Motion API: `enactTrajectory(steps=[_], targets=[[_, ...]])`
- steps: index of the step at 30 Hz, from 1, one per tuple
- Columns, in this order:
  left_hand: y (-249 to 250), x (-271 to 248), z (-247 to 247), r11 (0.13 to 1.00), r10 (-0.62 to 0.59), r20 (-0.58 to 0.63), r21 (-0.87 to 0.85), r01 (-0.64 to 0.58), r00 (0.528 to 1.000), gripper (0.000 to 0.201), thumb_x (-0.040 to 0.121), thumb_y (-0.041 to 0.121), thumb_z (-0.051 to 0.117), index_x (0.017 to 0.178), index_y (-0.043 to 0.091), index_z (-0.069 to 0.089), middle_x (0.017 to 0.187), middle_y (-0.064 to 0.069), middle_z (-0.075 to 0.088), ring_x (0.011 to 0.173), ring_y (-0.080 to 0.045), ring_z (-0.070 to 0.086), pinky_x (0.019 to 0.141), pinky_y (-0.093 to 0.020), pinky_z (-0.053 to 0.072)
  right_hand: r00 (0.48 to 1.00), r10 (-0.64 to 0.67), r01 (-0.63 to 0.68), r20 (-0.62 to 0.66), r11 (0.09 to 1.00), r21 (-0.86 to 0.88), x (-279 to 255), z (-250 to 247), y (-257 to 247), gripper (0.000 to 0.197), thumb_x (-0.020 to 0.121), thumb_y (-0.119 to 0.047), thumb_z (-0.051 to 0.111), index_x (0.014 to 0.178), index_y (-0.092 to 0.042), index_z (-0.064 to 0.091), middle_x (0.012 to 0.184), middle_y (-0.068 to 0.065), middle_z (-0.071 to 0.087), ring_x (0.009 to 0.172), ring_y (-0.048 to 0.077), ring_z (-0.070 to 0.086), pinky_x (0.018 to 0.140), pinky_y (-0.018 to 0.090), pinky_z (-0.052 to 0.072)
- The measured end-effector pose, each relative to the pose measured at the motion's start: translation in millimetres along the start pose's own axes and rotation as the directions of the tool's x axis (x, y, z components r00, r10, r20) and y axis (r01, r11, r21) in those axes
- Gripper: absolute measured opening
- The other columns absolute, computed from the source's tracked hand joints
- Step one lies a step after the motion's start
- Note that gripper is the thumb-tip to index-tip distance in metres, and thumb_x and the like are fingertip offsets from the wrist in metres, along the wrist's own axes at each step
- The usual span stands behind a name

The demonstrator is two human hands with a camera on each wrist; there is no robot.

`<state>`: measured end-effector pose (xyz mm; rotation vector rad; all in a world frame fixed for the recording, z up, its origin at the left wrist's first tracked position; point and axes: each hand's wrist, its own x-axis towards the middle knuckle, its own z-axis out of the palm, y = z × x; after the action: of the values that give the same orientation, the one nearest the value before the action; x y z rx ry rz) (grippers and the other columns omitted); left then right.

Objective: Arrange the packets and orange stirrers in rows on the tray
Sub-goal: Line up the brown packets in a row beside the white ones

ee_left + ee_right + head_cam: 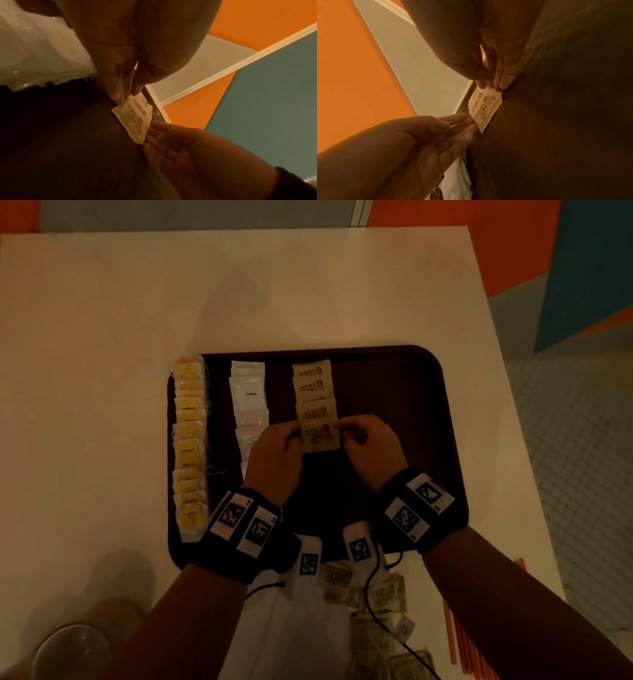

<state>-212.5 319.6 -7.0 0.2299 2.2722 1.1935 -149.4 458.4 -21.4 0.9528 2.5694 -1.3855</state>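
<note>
A dark brown tray (394, 405) lies on a white table. It holds a row of yellow tea bags (188, 440) at its left edge, then white coffee packets (248, 395), then brown sugar packets (313, 386). The nearest sugar packet (320, 440) (135, 119) (485, 109) lies flat, overlapping the one behind it. My left hand (294, 433) (128, 93) pinches its left edge. My right hand (342, 436) (491, 85) pinches its right edge between thumb and fingertips.
Loose sugar packets (337, 577) lie on the table just in front of the tray, partly hidden by my wrists. Orange stirrers (459, 642) lie at the near right by the table's edge. A clear glass (68, 652) stands at the near left. The tray's right half is bare.
</note>
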Motion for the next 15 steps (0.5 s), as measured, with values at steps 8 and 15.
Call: enactTrajectory(steps=[8, 15], targets=[[-8.9, -43.4, -26.1, 0.999, 0.025, -0.012, -0.042, -0.025, 1.0, 0.034, 0.094, 0.01, 0.04, 0.125, 0.018, 0.051, 0.119, -0.002, 0.056, 0.099, -0.013, 0.059, 0.088, -0.026, 0.049, 0.999, 0.002, -0.004, 0.038, 0.998, 0.056, -35.5, -31.6, 3.0, 0.029, 0.085, -0.003, 0.055, 0.108, -0.017, 0.062, 0.114, 0.0, 0.059, 0.099, 0.008, 0.057, 0.079, 0.006, 0.041], [-65.6, -154.6, -31.1, 0.975, 0.033, 0.334, 0.195, -0.104, 0.942, 0.019, 0.09, 0.02, 0.053, 0.102, 0.034, 0.056, 0.098, 0.013, 0.058, 0.09, 0.008, 0.053, 0.073, 0.0, 0.039, 0.929, 0.081, -0.047, 0.362, 0.994, -0.1, -141.4, -63.0, 46.4, 0.022, 0.08, -0.006, 0.066, 0.095, -0.021, 0.064, 0.089, -0.005, 0.065, 0.072, -0.012, 0.057, 0.067, 0.0, 0.042]])
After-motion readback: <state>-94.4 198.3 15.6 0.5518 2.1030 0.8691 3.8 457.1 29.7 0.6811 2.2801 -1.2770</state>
